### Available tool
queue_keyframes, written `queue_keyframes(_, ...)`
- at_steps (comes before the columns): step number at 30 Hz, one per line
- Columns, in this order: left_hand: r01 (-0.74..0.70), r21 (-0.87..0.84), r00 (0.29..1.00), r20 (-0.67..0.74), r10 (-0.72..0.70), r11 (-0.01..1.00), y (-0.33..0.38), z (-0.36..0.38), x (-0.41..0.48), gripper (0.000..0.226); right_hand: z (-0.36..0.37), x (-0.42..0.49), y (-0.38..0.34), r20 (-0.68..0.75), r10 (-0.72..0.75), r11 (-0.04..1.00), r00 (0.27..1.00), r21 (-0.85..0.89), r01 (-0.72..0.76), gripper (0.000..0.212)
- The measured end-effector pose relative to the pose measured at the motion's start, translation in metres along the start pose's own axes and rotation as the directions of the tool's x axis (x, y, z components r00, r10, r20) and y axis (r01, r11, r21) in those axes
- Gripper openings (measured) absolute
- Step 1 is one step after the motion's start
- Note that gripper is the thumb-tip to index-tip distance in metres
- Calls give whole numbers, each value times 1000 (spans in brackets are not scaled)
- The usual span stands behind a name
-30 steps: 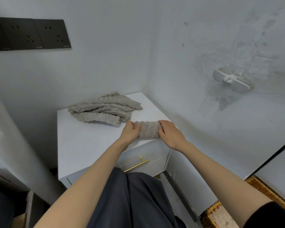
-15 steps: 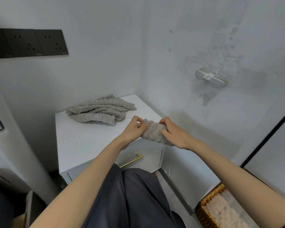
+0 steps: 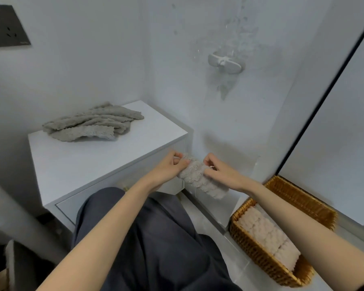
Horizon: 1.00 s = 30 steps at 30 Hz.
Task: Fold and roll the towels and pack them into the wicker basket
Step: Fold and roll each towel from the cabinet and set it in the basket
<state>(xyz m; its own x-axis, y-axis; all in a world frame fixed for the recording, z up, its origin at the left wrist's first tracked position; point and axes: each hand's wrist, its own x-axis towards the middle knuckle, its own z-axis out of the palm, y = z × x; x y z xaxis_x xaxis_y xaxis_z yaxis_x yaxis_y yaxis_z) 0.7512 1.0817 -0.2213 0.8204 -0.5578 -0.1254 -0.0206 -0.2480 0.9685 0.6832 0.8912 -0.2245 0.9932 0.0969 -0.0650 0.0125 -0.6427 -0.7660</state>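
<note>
A rolled grey towel (image 3: 200, 179) hangs in the air just off the front right corner of the white cabinet (image 3: 88, 162). My left hand (image 3: 168, 168) grips its upper left end and my right hand (image 3: 221, 174) grips its upper right side. The roll's lower end slants down to the right. On the floor at the lower right stands the wicker basket (image 3: 259, 257), with a rolled pale towel (image 3: 267, 234) lying along its left side. A heap of unfolded grey towels (image 3: 90, 122) lies at the back of the cabinet top.
White walls close the corner behind and right of the cabinet. A white wall hook (image 3: 226, 63) sticks out above. A dark socket panel (image 3: 4, 26) is at the upper left. My dark-trousered lap (image 3: 147, 238) fills the lower middle.
Both hands lifted the rolled towel off the cabinet top and carried it right, past the cabinet's edge. The view swung right and down, bringing the basket fully into sight.
</note>
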Motion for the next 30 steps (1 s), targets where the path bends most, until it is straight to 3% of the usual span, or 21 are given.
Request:
queue_keyframes(10, 10, 113, 998, 65, -17, 994, -34, 93, 15, 36, 5, -70, 78, -135, 183, 971, 974, 180, -157, 10)
queue_keyframes(18, 5, 165, 976, 214, -41, 986, -60, 169, 31, 36, -3, -127, 155, -266, 375, 906, 888, 309, -290, 13)
queue_keyframes(21, -11, 228, 963, 264, -51, 974, -71, 192, 43, 33, -4, -143, 192, -345, 504, 846, 792, 383, -371, 12)
queue_keyframes(25, -54, 313, 946, 320, -52, 948, -84, 212, 58, 26, -1, -148, 234, -443, 704, 696, 556, 585, -416, 19)
queue_keyframes(28, -94, 360, 928, 370, -50, 928, -98, 226, 72, 25, -2, -141, 268, -398, 820, 547, 411, 756, -360, 29)
queue_keyframes(30, -128, 394, 920, 390, -40, 910, -107, 232, 76, 27, -3, -134, 283, -324, 882, 431, 341, 847, -310, 21)
